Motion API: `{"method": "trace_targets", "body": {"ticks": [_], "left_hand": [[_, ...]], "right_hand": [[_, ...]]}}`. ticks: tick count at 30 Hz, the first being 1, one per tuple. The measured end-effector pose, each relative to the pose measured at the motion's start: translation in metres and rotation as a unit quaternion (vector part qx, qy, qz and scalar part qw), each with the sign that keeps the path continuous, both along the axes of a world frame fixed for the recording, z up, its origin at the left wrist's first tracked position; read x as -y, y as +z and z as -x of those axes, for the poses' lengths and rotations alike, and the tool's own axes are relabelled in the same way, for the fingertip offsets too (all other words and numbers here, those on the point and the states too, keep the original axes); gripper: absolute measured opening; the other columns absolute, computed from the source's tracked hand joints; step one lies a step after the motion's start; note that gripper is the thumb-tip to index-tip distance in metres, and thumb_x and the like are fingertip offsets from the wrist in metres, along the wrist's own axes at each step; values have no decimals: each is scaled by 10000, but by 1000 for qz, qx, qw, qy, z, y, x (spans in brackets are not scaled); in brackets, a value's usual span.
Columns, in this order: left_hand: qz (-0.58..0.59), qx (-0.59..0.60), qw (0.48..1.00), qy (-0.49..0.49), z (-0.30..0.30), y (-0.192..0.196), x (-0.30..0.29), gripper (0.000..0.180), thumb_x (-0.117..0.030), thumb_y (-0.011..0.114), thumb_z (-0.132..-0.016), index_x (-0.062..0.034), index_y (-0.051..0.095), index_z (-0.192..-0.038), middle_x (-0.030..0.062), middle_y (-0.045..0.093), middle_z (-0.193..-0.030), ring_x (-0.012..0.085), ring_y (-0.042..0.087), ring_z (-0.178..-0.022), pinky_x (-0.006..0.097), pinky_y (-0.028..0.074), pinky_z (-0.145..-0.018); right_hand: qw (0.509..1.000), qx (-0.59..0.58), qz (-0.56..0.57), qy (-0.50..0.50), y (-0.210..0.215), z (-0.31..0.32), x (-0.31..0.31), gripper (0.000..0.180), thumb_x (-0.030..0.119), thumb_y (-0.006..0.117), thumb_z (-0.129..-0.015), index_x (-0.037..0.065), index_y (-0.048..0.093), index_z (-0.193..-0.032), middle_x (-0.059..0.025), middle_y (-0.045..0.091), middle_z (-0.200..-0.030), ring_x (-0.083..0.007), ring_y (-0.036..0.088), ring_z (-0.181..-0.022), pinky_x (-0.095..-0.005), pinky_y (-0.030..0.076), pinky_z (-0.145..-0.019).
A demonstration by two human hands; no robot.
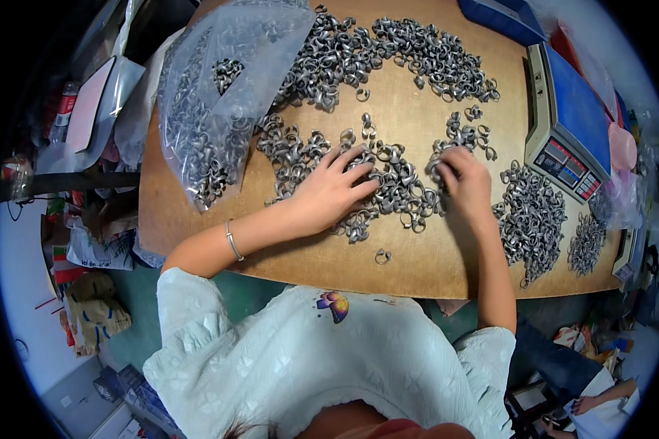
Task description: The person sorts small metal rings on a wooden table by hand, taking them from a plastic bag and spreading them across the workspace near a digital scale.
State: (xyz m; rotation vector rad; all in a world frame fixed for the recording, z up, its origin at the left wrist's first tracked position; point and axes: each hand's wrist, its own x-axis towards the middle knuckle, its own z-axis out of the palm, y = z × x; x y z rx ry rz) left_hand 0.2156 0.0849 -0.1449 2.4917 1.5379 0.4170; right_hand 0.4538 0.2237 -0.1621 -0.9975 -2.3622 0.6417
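Small grey metal rings (403, 183) lie heaped across the middle of the wooden table. My left hand (333, 186) rests palm down on this heap, its fingers spread over the rings and holding none. At the heap's right side, my right hand (467, 183) has its fingers bent together, with grey rings at the fingertips. How many it grips is hidden and slightly blurred. One loose ring (382, 256) lies near the table's front edge, between my forearms.
A clear plastic bag (198, 110) of rings lies at left. More rings form a far pile (439, 55) and a right pile (531, 219). At the right stands a scale (575, 117), with a blue tray (501, 18) behind. Another person's hand (584, 404) shows at lower right.
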Motion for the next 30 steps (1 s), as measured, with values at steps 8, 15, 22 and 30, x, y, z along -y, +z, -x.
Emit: {"method": "trace_targets", "body": {"ticks": [8,15,22,30], "left_hand": [[-5,58,998,37,12,-14,45,358,-192,659,-766,-77,568,-1092,124,490,-1217,358,412,-1196,496,323,-1009],[-28,56,987,146,6,-5,59,433,-240,738,-702,-77,573,-1068,144,489,-1197,374,430,-1143,486,354,-964],[-81,126,953,263,15,-11,55,272,-42,657,-753,-34,581,-1015,149,508,-1121,324,496,-1038,407,402,-860],[-51,-24,986,156,0,-13,83,291,-142,639,-765,-95,602,-1049,107,450,-1304,394,358,-1237,584,294,-968]], "right_hand": [[996,23,-80,-39,27,3,42,228,160,662,-795,111,627,-1014,-53,629,-1029,-235,642,-704,-323,505,-583],[996,78,-35,-31,6,9,61,144,251,660,-806,115,643,-849,-35,595,-1074,-229,625,-615,-350,484,-515],[996,45,-79,-21,17,19,65,209,238,661,-802,144,637,-987,-25,603,-1078,-218,626,-596,-325,487,-525],[989,96,-90,67,12,36,82,88,204,654,-806,131,626,-847,-13,596,-1009,-219,626,-591,-327,484,-493]]}}
